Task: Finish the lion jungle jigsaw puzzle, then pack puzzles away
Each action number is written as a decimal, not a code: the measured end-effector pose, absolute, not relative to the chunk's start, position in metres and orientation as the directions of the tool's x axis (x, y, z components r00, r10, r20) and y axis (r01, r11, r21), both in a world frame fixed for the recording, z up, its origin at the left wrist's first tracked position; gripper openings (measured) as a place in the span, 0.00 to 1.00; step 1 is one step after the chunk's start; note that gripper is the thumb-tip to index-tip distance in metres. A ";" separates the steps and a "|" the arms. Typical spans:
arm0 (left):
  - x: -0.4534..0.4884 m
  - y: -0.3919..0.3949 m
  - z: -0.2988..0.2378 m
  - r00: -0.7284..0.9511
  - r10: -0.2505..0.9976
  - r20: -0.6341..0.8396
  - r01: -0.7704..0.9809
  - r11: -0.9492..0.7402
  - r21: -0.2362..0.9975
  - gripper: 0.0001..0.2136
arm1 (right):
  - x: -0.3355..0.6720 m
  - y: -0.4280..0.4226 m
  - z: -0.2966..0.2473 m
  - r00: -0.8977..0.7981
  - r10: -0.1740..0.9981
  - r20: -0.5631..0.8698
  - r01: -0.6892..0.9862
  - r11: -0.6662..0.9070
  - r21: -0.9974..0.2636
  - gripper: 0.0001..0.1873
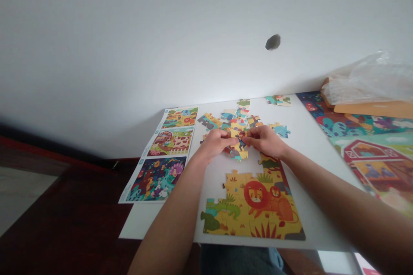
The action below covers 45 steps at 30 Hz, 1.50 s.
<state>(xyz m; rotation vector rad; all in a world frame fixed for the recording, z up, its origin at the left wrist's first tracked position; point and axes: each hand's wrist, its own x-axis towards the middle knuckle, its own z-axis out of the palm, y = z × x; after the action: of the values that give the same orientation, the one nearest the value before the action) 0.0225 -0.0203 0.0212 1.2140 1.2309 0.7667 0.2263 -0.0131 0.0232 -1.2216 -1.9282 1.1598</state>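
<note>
White table [309,146] against pale wall [129,43] — dark reddish floor [64,219] off to the left.

Pinched narrowly between the fingertips of left hand [217,144] and right hand [266,139]: yellow puzzle cluster [237,129], over the middle of the table, partly covered by fingers — hard to tell whether raised or resting. Just beyond, loose pieces [209,121], some half hidden behind the hands. Nearer the body, joined lion section [254,206], flat on the table, stepped along the upper left. To the left, sheet of three pictures [167,154]; to the right, farm picture [380,167], partly blocked by right forearm [316,176] and cut off at the view's edge. Farther back, clear plastic bag [371,79] over tan board [371,108]; on the wall, dark round spot [273,42].
</note>
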 end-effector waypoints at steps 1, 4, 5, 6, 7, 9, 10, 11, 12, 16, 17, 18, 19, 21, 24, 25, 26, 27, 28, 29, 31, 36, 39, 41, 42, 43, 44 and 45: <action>0.022 -0.020 0.021 0.227 0.935 -0.271 0.167 0.236 0.957 0.11 | 0.226 -0.013 0.023 -0.417 0.909 0.015 0.413 0.204 -0.888 0.16; 0.022 -0.020 0.021 0.229 0.939 -0.257 0.170 0.221 0.960 0.12 | 0.227 -0.013 0.022 -0.416 0.909 0.010 0.417 0.201 -0.886 0.16; 0.022 -0.020 0.021 0.229 0.939 -0.256 0.170 0.221 0.960 0.12 | 0.227 -0.013 0.021 -0.416 0.909 0.010 0.417 0.200 -0.887 0.16; 0.021 -0.020 0.022 0.229 0.939 -0.257 0.171 0.221 0.960 0.12 | 0.227 -0.013 0.021 -0.416 0.909 0.010 0.416 0.200 -0.887 0.16; 0.021 -0.020 0.022 0.231 0.938 -0.257 0.171 0.221 0.960 0.12 | 0.227 -0.013 0.021 -0.416 0.909 0.010 0.416 0.200 -0.887 0.16; 0.021 -0.020 0.022 0.235 0.936 -0.261 0.169 0.225 0.960 0.12 | 0.227 -0.013 0.020 -0.418 0.908 0.011 0.415 0.201 -0.887 0.16; 0.021 -0.020 0.022 0.236 0.936 -0.261 0.170 0.225 0.959 0.12 | 0.227 -0.013 0.020 -0.419 0.908 0.011 0.414 0.202 -0.887 0.16; 0.021 -0.020 0.022 0.236 0.936 -0.261 0.171 0.224 0.959 0.12 | 0.227 -0.013 0.020 -0.419 0.908 0.010 0.414 0.201 -0.888 0.16; 0.022 -0.020 0.022 0.235 0.936 -0.261 0.172 0.225 0.959 0.12 | 0.227 -0.013 0.020 -0.418 0.908 0.010 0.414 0.200 -0.888 0.16; 0.022 -0.020 0.022 0.230 0.934 -0.274 0.174 0.237 0.956 0.13 | 0.227 -0.013 0.020 -0.415 0.910 0.011 0.410 0.197 -0.891 0.17; 0.022 -0.020 0.022 0.230 0.933 -0.277 0.174 0.240 0.955 0.13 | 0.227 -0.013 0.020 -0.418 0.909 0.011 0.406 0.197 -0.892 0.17; 0.022 -0.020 0.023 0.230 0.933 -0.278 0.175 0.242 0.954 0.13 | 0.227 -0.013 0.020 -0.421 0.907 0.011 0.401 0.197 -0.895 0.17; 0.022 -0.020 0.023 0.231 0.932 -0.278 0.175 0.241 0.954 0.13 | 0.227 -0.013 0.020 -0.424 0.905 0.011 0.393 0.195 -0.899 0.16; 0.022 -0.021 0.024 0.237 0.931 -0.277 0.172 0.240 0.955 0.13 | 0.226 -0.013 0.020 -0.425 0.905 0.012 0.373 0.187 -0.909 0.16; 0.021 -0.021 0.026 0.245 0.928 -0.281 0.174 0.244 0.954 0.13 | 0.225 -0.015 0.022 -0.417 0.909 -0.007 0.350 0.153 -0.924 0.17; 0.021 -0.021 0.027 0.247 0.926 -0.286 0.176 0.248 0.953 0.13 | 0.225 -0.015 0.023 -0.416 0.909 -0.020 0.343 0.136 -0.930 0.17; 0.020 -0.021 0.027 0.250 0.923 -0.293 0.177 0.254 0.951 0.13 | 0.224 -0.016 0.023 -0.418 0.908 -0.033 0.331 0.118 -0.936 0.17; 0.019 -0.021 0.028 0.256 0.919 -0.301 0.177 0.262 0.949 0.13 | 0.224 -0.017 0.024 -0.422 0.906 -0.042 0.314 0.103 -0.944 0.17; 0.019 -0.021 0.028 0.264 0.914 -0.308 0.174 0.269 0.947 0.14 | 0.223 -0.017 0.024 -0.429 0.902 -0.048 0.296 0.090 -0.951 0.17; 0.018 -0.021 0.028 0.276 0.908 -0.314 0.169 0.275 0.946 0.14 | 0.223 -0.018 0.025 -0.436 0.898 -0.052 0.281 0.081 -0.956 0.17; 0.017 -0.021 0.028 0.305 0.897 -0.319 0.162 0.282 0.946 0.14 | 0.222 -0.019 0.026 -0.446 0.893 -0.061 0.263 0.065 -0.963 0.17; 0.014 -0.021 0.026 0.340 0.884 -0.321 0.174 0.276 0.945 0.14 | 0.221 -0.020 0.028 -0.434 0.898 -0.076 0.255 0.042 -0.966 0.19; 0.015 -0.021 0.026 0.337 0.884 -0.324 0.174 0.279 0.944 0.14 | 0.221 -0.020 0.027 -0.428 0.900 -0.076 0.266 0.045 -0.963 0.19; 0.015 -0.021 0.027 0.331 0.885 -0.329 0.171 0.287 0.943 0.15 | 0.221 -0.020 0.026 -0.427 0.901 -0.074 0.269 0.049 -0.962 0.19; 0.015 -0.021 0.027 0.332 0.884 -0.331 0.169 0.289 0.942 0.15 | 0.221 -0.020 0.026 -0.427 0.901 -0.074 0.271 0.049 -0.961 0.19; 0.015 -0.021 0.027 0.335 0.882 -0.331 0.170 0.289 0.942 0.15 | 0.221 -0.020 0.026 -0.426 0.901 -0.076 0.270 0.047 -0.962 0.19; 0.015 -0.021 0.027 0.339 0.881 -0.331 0.172 0.288 0.942 0.15 | 0.221 -0.020 0.026 -0.426 0.901 -0.077 0.267 0.044 -0.963 0.19; 0.015 -0.021 0.027 0.343 0.879 -0.330 0.174 0.286 0.942 0.15 | 0.220 -0.020 0.027 -0.425 0.902 -0.078 0.262 0.040 -0.964 0.19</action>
<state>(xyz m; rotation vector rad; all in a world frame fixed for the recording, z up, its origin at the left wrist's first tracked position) 0.0152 -0.0212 0.0273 1.2087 1.1447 0.6443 0.2204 -0.0201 0.0266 -1.1779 -1.7386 1.4118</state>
